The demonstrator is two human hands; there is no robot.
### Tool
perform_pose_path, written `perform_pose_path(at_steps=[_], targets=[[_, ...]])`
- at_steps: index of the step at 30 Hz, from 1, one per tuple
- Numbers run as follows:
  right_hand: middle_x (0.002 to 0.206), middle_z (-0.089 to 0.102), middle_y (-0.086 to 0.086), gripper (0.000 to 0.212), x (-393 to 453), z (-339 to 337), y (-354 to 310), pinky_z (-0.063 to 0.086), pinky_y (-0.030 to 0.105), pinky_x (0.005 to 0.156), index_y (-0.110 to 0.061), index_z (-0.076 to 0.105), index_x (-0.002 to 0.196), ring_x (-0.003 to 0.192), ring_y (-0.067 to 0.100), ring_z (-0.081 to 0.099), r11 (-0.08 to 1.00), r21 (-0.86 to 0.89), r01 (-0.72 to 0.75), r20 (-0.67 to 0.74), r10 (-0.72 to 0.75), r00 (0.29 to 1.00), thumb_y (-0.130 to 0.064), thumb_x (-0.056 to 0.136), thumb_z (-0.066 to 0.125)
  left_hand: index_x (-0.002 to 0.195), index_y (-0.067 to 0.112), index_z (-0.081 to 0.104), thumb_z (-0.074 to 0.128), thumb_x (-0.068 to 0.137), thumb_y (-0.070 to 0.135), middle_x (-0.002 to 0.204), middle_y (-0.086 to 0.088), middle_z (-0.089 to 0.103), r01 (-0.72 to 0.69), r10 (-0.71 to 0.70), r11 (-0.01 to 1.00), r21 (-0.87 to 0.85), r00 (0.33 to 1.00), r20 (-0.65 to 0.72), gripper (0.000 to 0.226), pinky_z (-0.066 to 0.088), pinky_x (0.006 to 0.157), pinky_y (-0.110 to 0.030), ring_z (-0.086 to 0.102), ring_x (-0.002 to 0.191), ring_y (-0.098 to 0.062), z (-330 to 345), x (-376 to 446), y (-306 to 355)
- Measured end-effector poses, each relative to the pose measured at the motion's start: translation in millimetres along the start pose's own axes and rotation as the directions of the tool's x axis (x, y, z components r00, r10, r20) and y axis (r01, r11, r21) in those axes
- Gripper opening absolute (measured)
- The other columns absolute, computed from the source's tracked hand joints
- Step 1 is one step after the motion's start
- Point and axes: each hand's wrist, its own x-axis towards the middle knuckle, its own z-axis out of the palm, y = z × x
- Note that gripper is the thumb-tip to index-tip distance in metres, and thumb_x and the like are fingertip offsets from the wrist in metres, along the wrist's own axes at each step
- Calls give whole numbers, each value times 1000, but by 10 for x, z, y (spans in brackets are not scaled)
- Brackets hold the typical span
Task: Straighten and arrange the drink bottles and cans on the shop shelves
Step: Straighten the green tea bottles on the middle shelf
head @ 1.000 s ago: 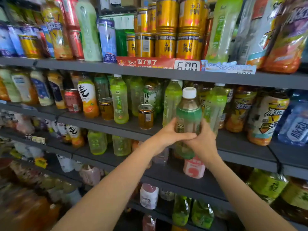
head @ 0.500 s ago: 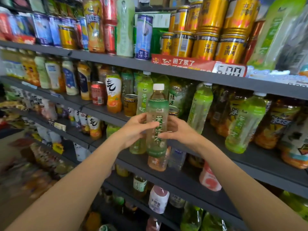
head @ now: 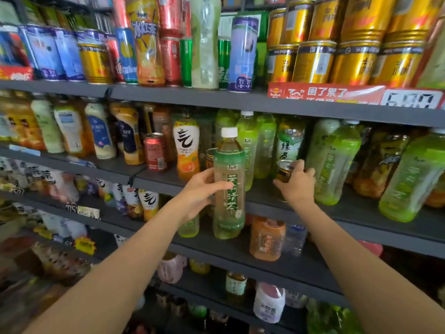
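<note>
Early days: left hand [head: 201, 189] grips tea bottle [head: 228, 186] off the shelf [head: 349, 213], right hand [head: 297, 185] pinches small can [head: 284, 171], most rows need straightening.

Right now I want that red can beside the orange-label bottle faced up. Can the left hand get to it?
Probably not yet: the left hand grips the tea bottle. The red can stands at the shelf's front with nothing before it, so once freed, likely yes.

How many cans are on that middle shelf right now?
3: a red metal can left of the orange-labelled bottle; a small gold can half hidden behind the held green-labelled tea bottle; a second gold can gripped by the right hand. Others may be hidden.
</note>
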Motion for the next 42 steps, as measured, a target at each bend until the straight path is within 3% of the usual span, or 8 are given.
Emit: perform_pose_path(at_steps=[7, 14, 28, 31, 33, 36, 39, 42], targets=[[135, 31, 27, 73, -82, 98, -94, 40, 49, 99, -1, 31, 130, 123, 46, 38, 990, 66, -128, -102, 135, 986, -23, 76, 76, 112, 22, 59, 66, 83, 5, 109, 3, 66, 26, -25, 1000, -2, 994, 109, 34, 53, 85, -33, 63, 99, -14, 0, 114, 25], [124, 55, 24, 75, -116, -126, -63, 47, 46, 91, 3, 37, 125, 114, 41, 53, 987, 44, -156, -45, 158, 986, -30, 73, 79, 130, 17, 50, 70, 81, 12, 123, -1, 62, 29, -46, 994, 102, 984, 170, 53, 44, 102, -42, 59, 112, -17, 307, 246, 56], [138, 39, 24, 87, 69, -135, -42, 38, 48, 104, -1, 26, 140, 125, 41, 41, 993, -42, -109, 73, 112, 991, -33, 76, 75, 111, 23, 58, 61, 86, 4, 108, 2, 67, 47, -59, 997, 63, 980, 189, 31, 51, 90, -36, 62, 103, -16, 119, 89, 80], [137, 36, 22, 74, -119, -139, -303, 33, 45, 100, -3, 32, 138, 125, 39, 34, 990, -133, 47, -200, -74, 977, -36, 82, 68, 107, 23, 60, 58, 87, 2, 101, 2, 68, 42, -47, 998, 38, 985, 166, 29, 52, 82, -34, 64, 92, -14, -149, -24, 100], [123, 46, 19, 46, -284, -71, -631, 36, 38, 92, -2, 48, 122, 115, 34, 42, 945, -62, 321, -365, -321, 874, -26, 86, 63, 103, 22, 61, 57, 86, 1, 97, 3, 69, 42, -42, 999, 5, 990, 132, 27, 51, 83, -35, 65, 88, -14, -373, -72, 143], [115, 52, 12, 33, -342, 227, -1165, 37, 30, 91, -4, 53, 115, 111, 25, 47, 870, 52, 490, -184, -474, 861, -21, 87, 61, 104, 22, 61, 57, 85, 2, 96, 2, 69, 34, -34, 999, -2, 994, 101, 27, 53, 78, -33, 65, 86, -14, -766, -130, 217], [128, 49, 16, 56, -221, 633, -1615, 36, 32, 97, 1, 45, 126, 121, 29, 45, 910, 139, 392, -7, -395, 919, -27, 83, 68, 105, 20, 61, 57, 86, 2, 99, -1, 68, 8, -9, 1000, 7, 997, 76, 27, 50, 86, -43, 64, 90, -18, -1235, -145, 282], [133, 45, 21, 75, -116, 1001, -1901, 35, 35, 100, 5, 38, 128, 126, 33, 42, 961, 201, 189, 9, -195, 981, -33, 76, 75, 110, 20, 59, 60, 86, 3, 98, 3, 68, -1, 1, 1000, 11, 999, 36, 29, 50, 87, -39, 64, 92, -15, -1667, -76, 315]])
